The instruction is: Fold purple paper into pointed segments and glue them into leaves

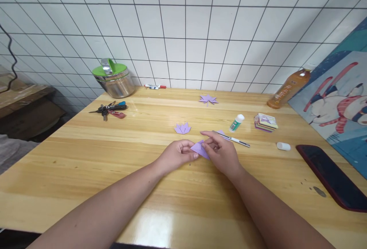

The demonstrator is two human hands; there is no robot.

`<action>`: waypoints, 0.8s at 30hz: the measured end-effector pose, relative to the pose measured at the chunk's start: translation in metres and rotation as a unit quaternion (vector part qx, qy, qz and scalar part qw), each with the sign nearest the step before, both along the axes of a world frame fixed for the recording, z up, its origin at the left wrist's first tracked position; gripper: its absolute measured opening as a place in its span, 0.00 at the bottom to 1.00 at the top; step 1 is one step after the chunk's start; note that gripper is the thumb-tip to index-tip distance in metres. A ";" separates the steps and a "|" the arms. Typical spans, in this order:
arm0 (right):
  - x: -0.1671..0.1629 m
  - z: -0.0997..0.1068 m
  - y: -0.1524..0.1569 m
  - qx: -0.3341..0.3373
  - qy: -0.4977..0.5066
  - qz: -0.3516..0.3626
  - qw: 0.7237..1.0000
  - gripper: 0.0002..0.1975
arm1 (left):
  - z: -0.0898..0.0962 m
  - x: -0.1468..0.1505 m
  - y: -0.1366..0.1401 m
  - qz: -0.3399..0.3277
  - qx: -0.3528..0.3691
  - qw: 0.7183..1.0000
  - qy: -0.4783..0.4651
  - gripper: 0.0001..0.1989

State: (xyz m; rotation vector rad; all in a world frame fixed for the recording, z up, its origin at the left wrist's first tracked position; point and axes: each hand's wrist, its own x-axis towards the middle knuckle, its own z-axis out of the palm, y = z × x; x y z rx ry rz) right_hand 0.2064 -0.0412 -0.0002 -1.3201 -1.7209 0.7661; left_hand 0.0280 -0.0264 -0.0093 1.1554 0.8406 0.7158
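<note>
A small folded sheet of purple paper [197, 148] is held between both hands, just above the wooden table. My left hand [179, 154] pinches its left side, thumb below and fingers behind. On the right side, my right hand [221, 152] grips the paper between thumb and fingers, with the index finger stretched out. Beyond the right hand lie a slim silver pen-like tool [239, 142] and another piece of purple paper, partly hidden by the hand. A cut purple paper flower piece [182, 128] rests beyond the left hand.
Toward the wall lies a larger purple paper flower [208, 99]. To the right are a glue stick [236, 123], its white cap [283, 146], a paper stack [265, 122], a bottle [289, 88] and a phone [332, 176]. Keys [110, 108], a marker [155, 86] and a green-lidded steel pot [116, 81] stand left.
</note>
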 end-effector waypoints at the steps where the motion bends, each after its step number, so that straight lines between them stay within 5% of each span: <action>1: 0.000 0.000 0.000 0.002 -0.006 0.007 1.000 0.16 | 0.000 0.000 0.000 0.013 -0.013 1.000 -0.003 0.15; 5: 0.001 -0.003 0.000 0.029 -0.080 0.066 0.994 0.16 | 0.002 0.000 0.001 0.040 -0.035 0.999 -0.008 0.14; 11: 0.004 0.004 -0.001 0.078 -0.166 0.116 0.976 0.16 | 0.001 0.004 -0.004 0.002 0.052 0.999 0.010 0.12; 15: 0.003 0.006 0.000 0.059 -0.131 0.114 0.983 0.13 | -0.005 0.003 -0.004 0.015 0.095 0.993 0.073 0.11; 19: 0.002 0.000 0.004 -0.099 0.027 0.059 0.993 0.12 | -0.006 0.002 -0.003 0.037 0.165 0.979 0.114 0.07; 22: 0.001 -0.003 0.005 -0.250 0.167 0.058 0.952 0.13 | -0.004 0.002 -0.003 0.046 0.198 0.972 0.116 0.05; 24: 0.000 -0.003 0.005 -0.292 0.219 0.067 0.928 0.14 | -0.003 0.002 -0.003 0.051 0.207 0.970 0.119 0.05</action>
